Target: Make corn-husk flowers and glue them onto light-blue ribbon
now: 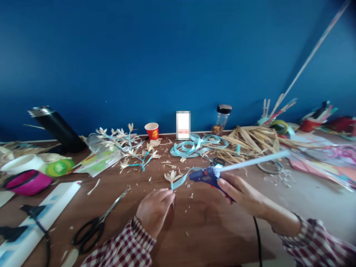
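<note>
My left hand is closed around the stem of a pale husk flower, just below its petals. From that stem a light blue ribbon runs up and right toward the big loose coil of ribbon. My right hand grips a dark blue glue gun, its nozzle pointing left, near the ribbon and above the table. A long whitish glue stick sticks out of the gun's back end. Finished-looking flower sprigs with blue-wrapped stems lie farther back on the left.
Black-handled scissors and a white power strip lie at left. Behind stand a black flask, a red paper cup and a black-lidded jar. Dry husks pile at right. A cord hangs below my right hand.
</note>
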The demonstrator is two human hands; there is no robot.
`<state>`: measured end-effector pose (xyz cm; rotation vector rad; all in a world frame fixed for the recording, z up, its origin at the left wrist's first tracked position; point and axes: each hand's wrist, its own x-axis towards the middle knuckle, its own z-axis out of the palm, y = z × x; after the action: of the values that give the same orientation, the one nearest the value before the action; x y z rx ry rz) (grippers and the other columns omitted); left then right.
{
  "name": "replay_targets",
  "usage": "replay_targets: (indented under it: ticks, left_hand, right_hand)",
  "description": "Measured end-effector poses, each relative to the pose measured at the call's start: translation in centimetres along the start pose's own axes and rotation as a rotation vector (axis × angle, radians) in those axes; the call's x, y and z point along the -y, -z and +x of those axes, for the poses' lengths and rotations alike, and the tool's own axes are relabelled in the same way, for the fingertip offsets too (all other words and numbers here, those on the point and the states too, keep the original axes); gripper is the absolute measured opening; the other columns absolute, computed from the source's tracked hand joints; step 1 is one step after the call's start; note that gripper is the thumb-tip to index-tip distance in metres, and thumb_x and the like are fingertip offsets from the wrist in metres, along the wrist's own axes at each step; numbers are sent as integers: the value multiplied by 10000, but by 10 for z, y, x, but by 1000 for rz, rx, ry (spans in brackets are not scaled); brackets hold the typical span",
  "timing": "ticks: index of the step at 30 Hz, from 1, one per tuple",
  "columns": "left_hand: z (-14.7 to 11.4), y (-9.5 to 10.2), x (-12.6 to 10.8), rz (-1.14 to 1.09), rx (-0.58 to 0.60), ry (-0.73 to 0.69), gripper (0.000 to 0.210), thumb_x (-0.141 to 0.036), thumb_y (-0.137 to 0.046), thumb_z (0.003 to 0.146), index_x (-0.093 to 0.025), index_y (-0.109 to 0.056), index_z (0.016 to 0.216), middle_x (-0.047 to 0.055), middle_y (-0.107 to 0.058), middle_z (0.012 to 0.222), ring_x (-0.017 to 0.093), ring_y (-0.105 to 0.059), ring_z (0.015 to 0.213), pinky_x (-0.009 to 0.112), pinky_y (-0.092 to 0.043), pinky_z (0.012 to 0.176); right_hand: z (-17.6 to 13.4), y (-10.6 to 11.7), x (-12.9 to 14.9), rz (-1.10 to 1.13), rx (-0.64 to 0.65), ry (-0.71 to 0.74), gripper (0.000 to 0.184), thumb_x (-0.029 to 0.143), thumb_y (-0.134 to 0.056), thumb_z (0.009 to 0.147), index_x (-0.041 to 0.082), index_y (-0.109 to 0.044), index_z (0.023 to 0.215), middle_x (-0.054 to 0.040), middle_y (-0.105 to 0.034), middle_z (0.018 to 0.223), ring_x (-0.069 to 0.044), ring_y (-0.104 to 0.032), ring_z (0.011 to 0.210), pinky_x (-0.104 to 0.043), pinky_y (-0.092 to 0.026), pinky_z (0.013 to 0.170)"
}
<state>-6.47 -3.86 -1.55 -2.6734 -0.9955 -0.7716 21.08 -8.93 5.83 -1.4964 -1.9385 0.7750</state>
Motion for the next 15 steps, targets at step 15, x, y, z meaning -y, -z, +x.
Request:
replay_targets:
  ticks: [15]
  left_hand:
    - [-9, -16, 26, 37, -56, -178, 347, -307, -348, 893, -216, -659, 1019, 33, -692, 1034, 167, -655, 892, 251, -542, 746]
  right_hand:
    - [-83, 71, -96, -823, -589, -268, 170, 282, -431, 847, 182, -462, 981, -46, -629, 783, -195, -604, 623, -280, -421, 547]
